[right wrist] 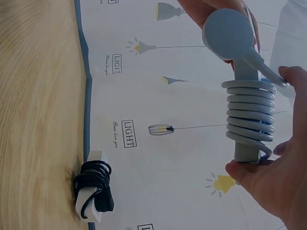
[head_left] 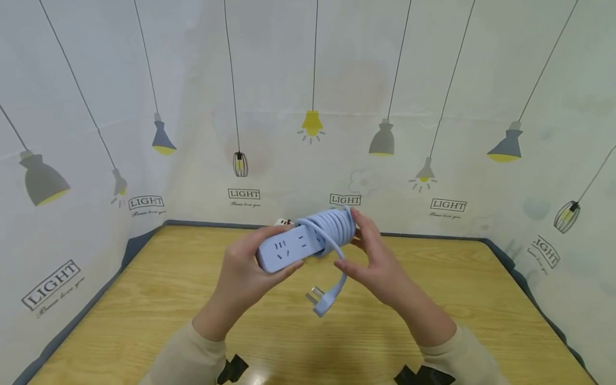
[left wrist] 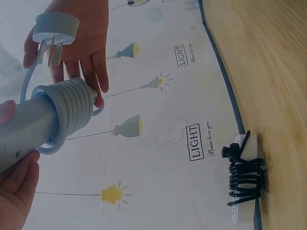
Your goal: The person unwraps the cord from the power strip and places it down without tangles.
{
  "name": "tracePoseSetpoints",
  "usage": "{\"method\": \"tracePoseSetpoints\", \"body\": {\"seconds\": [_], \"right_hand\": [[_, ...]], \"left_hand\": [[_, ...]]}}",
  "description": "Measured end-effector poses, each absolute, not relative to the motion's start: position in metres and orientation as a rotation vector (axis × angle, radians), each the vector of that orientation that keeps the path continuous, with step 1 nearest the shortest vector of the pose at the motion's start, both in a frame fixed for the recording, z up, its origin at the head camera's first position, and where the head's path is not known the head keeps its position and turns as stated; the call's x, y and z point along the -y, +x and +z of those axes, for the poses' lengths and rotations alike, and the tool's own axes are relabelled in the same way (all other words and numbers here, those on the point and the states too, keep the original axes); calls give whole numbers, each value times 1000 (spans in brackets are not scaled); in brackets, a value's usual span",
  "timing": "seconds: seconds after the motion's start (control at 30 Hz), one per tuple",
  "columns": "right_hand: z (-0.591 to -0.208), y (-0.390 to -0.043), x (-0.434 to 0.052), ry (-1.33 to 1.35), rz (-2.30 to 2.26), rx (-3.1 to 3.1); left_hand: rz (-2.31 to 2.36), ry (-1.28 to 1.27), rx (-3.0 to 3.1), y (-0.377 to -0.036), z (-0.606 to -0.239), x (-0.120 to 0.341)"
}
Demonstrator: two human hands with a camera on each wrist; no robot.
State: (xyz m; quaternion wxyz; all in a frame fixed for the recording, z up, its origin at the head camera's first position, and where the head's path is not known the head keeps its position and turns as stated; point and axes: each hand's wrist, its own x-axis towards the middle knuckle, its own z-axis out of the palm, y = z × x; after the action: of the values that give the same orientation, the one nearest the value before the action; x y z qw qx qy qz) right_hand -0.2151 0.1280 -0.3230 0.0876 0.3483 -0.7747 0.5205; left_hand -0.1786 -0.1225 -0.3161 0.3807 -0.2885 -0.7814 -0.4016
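A light blue power strip (head_left: 289,247) is held in the air over the wooden table (head_left: 144,299) by both hands. My left hand (head_left: 250,264) grips its socket end, fingers beneath and thumb on the near side. The strip's own blue cord (head_left: 332,227) is wound in a coil around the other end. My right hand (head_left: 370,256) holds that coiled end, thumb at the strip's tip (right wrist: 240,167), a finger on the cord. The blue plug (head_left: 320,299) hangs free below on a short length of cord. In the left wrist view the coil (left wrist: 72,112) and plug (left wrist: 55,28) show.
A white power strip wrapped in black cord (left wrist: 244,179) lies at the table's back edge against the wall; it also appears as the white strip (right wrist: 93,191) in the right wrist view. Lamp-patterned sheets (head_left: 433,107) enclose the table on three sides.
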Motion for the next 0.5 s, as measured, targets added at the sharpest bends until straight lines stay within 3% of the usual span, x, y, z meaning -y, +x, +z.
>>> {"method": "tracePoseSetpoints", "body": {"seconds": [0.5], "right_hand": [[-327, -209, -110, 775, 1565, 2358]], "left_hand": [[-1006, -610, 2221, -177, -310, 128]]}}
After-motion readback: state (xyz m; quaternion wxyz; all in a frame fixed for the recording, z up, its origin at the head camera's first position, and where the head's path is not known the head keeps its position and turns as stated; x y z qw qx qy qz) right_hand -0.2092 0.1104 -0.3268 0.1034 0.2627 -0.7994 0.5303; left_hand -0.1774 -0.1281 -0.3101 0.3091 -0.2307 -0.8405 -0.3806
